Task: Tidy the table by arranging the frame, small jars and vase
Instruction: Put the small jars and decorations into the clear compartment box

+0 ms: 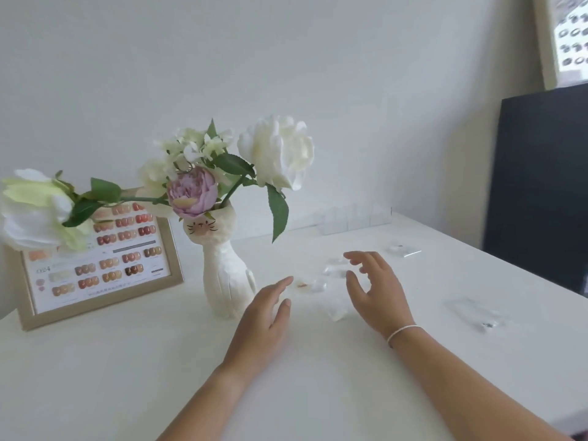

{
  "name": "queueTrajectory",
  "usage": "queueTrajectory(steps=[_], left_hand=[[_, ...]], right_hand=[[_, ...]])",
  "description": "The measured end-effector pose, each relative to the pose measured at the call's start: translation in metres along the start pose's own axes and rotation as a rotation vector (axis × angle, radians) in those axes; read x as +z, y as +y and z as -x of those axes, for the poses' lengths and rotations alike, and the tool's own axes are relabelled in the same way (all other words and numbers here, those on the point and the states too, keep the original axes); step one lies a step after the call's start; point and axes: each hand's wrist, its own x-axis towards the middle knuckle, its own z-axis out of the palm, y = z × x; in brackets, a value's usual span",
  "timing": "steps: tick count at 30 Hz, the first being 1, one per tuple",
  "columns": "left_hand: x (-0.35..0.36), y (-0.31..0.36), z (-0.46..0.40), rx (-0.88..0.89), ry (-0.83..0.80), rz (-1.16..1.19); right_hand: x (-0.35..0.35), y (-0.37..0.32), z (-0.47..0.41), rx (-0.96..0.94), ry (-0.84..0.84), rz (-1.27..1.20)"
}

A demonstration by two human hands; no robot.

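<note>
Both hands, left and right, are held with a wide, empty grip around the jars, seemingly to gather them beside the vase.

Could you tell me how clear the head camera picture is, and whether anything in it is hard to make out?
Head view: soft, even light with faint shadows; the small jars between the left hand and right hand wash out against the white table; the vase and frame read clearly; edges bend from the wide lens.
</note>
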Motion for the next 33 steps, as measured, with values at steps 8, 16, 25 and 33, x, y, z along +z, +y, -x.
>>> queueTrajectory(steps=[8, 16, 25, 33], left_hand=[[0.035, -0.008, -0.052, 0.011, 0.024, -0.166], [0.042, -0.022, -0.082, -0.108, -0.063, -0.399], [0.039, -0.025, -0.091, -0.2, -0.034, -0.288], [0.036, -0.024, -0.1, -0.193, 0.103, -0.032]], right_hand=[[-0.004, 0.026, -0.017, -0.067, -0.33, 0.282], [0.007, 0.029, -0.025, -0.17, -0.576, 0.447], [0.007, 0.029, -0.035, -0.154, -0.602, 0.275], [0.005, 0.03, -0.06, -0.001, -0.394, -0.036]])
